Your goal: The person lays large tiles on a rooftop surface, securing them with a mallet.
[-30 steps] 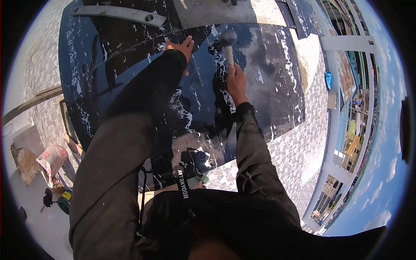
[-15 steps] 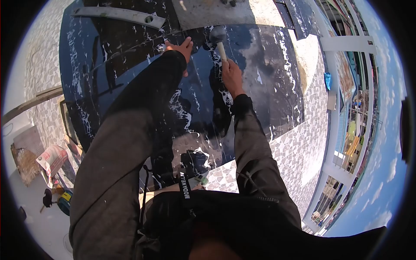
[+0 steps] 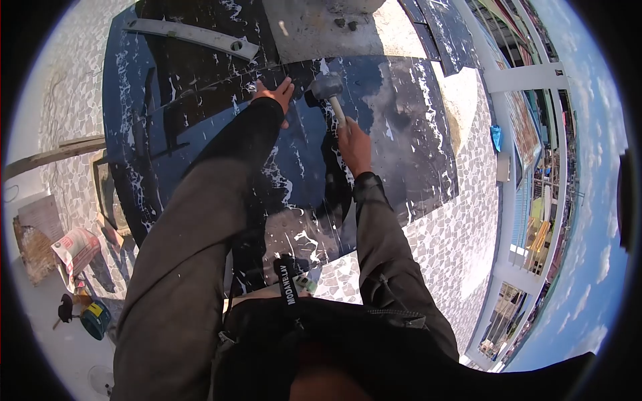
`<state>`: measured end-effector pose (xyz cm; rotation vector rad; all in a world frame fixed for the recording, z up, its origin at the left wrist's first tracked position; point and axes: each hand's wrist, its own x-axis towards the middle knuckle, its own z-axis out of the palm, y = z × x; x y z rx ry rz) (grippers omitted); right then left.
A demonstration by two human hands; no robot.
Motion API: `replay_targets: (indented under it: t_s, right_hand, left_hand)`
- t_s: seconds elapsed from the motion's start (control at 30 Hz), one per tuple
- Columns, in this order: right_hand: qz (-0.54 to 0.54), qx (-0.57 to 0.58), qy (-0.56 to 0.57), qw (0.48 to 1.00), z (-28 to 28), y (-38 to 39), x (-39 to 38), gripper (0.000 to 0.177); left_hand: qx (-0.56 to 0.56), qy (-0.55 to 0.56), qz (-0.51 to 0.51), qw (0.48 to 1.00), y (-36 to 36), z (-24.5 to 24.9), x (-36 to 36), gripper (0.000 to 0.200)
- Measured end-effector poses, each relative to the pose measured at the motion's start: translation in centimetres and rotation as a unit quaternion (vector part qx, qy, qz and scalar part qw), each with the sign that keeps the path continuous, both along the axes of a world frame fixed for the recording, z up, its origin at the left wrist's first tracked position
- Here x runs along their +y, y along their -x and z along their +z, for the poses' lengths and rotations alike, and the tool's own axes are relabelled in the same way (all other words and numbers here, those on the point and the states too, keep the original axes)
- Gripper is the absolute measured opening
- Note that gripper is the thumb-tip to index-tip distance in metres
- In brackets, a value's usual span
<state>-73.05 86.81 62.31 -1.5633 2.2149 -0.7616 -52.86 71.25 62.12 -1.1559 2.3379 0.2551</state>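
I have a single view, from the head-worn fisheye camera. It looks forward and steeply down along both arms. The left hand [image 3: 276, 93] and right hand [image 3: 353, 146] sit in the upper middle of the frame, at arm's reach on the dark tile [image 3: 408, 134]. The wearer's torso crowds the bottom edge. Buildings [image 3: 535, 220] and sky curve down the right.

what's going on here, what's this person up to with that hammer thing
A person leans over a big dark glossy slab. The left hand lies flat near its top edge, fingers spread. The right hand grips a mallet by the handle, with the head close to the slab beside the left hand; whether it touches cannot be told. A level lies further up to the left, and a bag and tools sit on the floor at lower left.
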Motion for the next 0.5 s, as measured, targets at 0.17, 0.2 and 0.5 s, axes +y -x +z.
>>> replay_targets:
  t_s: [0.17,0.2,0.5]
  right_hand:
    - [-0.014,0.074,0.025,0.997,-1.7,1.4,3.1,0.034]
    - [-0.013,0.070,0.028,0.997,-1.8,1.7,3.2,0.034]
    - [-0.013,0.142,0.147,0.979,-0.5,-0.2,2.9,0.023]
  left_hand:
    - [0.045,-0.087,0.044,0.994,-3.4,2.8,5.7,0.084]
    - [0.106,-0.132,0.071,0.983,-5.1,3.0,7.2,0.082]
    - [0.244,0.262,0.532,0.768,-39.4,-4.1,38.2,0.071]
